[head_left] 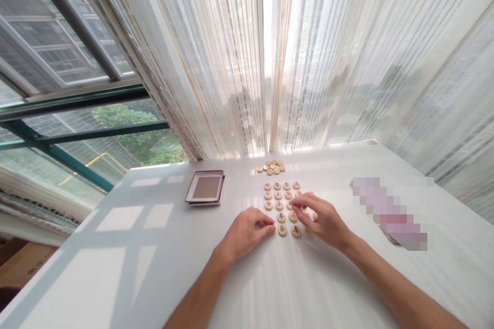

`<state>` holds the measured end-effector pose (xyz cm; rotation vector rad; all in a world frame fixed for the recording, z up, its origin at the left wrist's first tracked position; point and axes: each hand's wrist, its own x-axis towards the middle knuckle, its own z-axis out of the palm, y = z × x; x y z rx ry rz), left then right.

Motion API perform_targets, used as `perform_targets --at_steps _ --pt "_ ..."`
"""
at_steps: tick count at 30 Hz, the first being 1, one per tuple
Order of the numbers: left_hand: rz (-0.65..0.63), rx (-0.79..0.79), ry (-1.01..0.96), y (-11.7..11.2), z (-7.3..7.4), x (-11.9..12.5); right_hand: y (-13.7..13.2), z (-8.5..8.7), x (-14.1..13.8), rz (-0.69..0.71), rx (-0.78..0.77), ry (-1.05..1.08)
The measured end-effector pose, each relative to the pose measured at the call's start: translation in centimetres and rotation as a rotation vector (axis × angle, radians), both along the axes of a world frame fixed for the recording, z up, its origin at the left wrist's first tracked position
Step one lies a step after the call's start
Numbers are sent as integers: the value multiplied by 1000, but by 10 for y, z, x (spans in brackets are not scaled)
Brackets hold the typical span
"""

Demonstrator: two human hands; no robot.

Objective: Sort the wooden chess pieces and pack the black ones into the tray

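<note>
Round wooden Chinese chess pieces [282, 230] lie in rows on the white table, marked with black or red characters. My left hand [247, 231] is at the left of the nearer rows, its thumb and fingertips closed on the edge of a Chinese chess piece [272, 229]. Over the middle of the rows, my right hand [324, 218] has thumb and index finger pinched at another Chinese chess piece [289, 205], partly covered by the fingertips. The right hand also hides some pieces beneath it.
Behind the rows sits a loose cluster of face-down pieces [273, 167]. A shallow square box [207, 187] stands left of them. A pixelated pinkish object [389, 211] lies on the right of the table [154, 267]. Curtains [309, 51] and a window [77, 61] border the far side.
</note>
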<state>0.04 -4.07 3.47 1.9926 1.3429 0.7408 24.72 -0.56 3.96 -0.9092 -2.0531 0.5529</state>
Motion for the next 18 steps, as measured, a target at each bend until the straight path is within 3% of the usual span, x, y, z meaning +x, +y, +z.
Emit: perform_targets --at_steps 10,18 --pt "12 73 90 -3 3 -2 -7 8 -5 232 9 -267" --pt "-39 112 151 -4 5 -3 -11 15 -6 247 -2 -457"
